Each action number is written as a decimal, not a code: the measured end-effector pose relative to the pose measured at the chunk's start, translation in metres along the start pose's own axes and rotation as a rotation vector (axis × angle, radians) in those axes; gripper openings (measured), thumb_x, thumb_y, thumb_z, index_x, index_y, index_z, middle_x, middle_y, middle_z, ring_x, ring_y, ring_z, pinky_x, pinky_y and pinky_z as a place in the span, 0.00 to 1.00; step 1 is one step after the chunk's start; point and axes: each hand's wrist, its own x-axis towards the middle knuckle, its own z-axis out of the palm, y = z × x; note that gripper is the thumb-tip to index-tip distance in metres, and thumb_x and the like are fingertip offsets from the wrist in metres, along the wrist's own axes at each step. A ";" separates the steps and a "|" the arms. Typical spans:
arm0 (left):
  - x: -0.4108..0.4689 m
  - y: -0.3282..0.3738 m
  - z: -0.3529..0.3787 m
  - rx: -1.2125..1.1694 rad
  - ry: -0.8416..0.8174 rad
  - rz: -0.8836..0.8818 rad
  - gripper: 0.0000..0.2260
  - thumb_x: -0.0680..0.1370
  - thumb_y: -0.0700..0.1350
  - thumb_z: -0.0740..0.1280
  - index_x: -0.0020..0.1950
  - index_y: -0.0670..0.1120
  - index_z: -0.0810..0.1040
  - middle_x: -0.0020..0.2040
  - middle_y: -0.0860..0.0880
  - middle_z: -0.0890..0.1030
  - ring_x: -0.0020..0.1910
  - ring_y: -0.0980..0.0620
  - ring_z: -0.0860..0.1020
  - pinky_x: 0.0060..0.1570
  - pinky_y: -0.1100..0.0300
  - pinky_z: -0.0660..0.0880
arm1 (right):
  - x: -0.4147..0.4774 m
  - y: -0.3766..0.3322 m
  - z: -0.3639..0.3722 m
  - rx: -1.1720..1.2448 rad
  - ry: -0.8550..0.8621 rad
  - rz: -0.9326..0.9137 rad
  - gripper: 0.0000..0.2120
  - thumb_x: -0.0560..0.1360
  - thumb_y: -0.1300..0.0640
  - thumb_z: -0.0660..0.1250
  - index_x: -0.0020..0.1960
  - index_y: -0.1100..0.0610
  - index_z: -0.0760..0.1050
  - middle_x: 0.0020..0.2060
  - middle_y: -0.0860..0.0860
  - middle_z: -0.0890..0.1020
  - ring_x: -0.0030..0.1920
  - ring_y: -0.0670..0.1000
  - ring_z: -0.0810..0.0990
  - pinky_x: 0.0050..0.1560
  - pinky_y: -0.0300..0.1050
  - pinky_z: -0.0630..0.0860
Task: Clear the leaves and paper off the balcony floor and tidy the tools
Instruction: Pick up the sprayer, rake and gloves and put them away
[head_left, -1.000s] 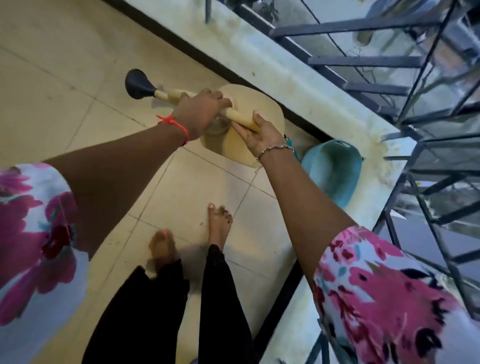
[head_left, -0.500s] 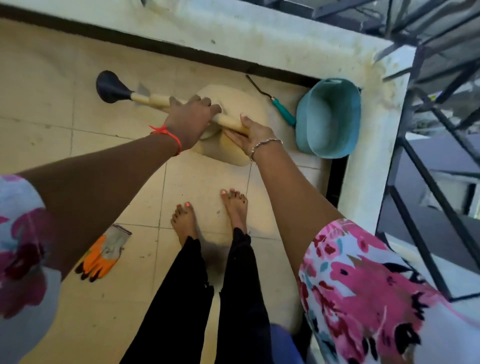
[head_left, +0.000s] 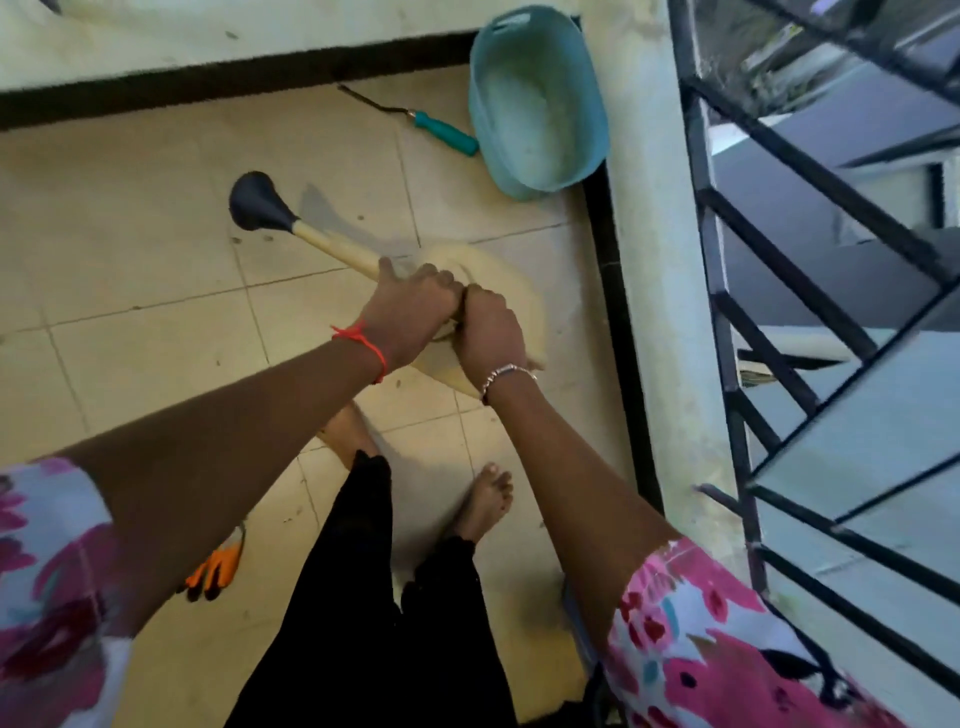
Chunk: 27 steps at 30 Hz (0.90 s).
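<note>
You have open floor (head_left: 130, 249) to the left of the can (head_left: 511, 273), out to the far edge. The tub (head_left: 540, 104) fills the far right corner, and a tool (head_left: 447, 132) lies just beside it along the far edge. The curb (head_left: 649, 260) shuts the right edge. A glove (head_left: 218, 566) lies near your left leg.

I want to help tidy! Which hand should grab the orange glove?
Probably the left hand: the orange glove lies on the floor on that side. The right hand grips the watering can nearer the wall.
</note>
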 end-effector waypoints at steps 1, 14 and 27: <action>0.005 0.017 -0.001 -0.003 -0.001 0.036 0.15 0.80 0.34 0.54 0.66 0.43 0.68 0.63 0.44 0.72 0.65 0.45 0.68 0.65 0.38 0.63 | -0.008 0.015 0.001 0.025 0.027 0.040 0.13 0.75 0.69 0.57 0.58 0.64 0.70 0.56 0.61 0.76 0.57 0.62 0.75 0.58 0.54 0.69; 0.055 0.152 0.014 0.157 0.063 0.447 0.15 0.79 0.33 0.54 0.61 0.43 0.73 0.61 0.45 0.74 0.65 0.45 0.69 0.70 0.45 0.58 | -0.056 0.157 0.039 0.397 0.380 0.390 0.09 0.75 0.72 0.57 0.51 0.68 0.74 0.49 0.64 0.78 0.50 0.61 0.75 0.38 0.38 0.57; 0.079 0.194 0.032 0.302 0.053 0.539 0.15 0.80 0.33 0.55 0.63 0.43 0.72 0.62 0.44 0.73 0.65 0.44 0.68 0.68 0.44 0.62 | -0.052 0.210 0.056 0.498 0.490 0.436 0.08 0.73 0.72 0.60 0.49 0.67 0.74 0.47 0.63 0.79 0.47 0.59 0.76 0.37 0.35 0.58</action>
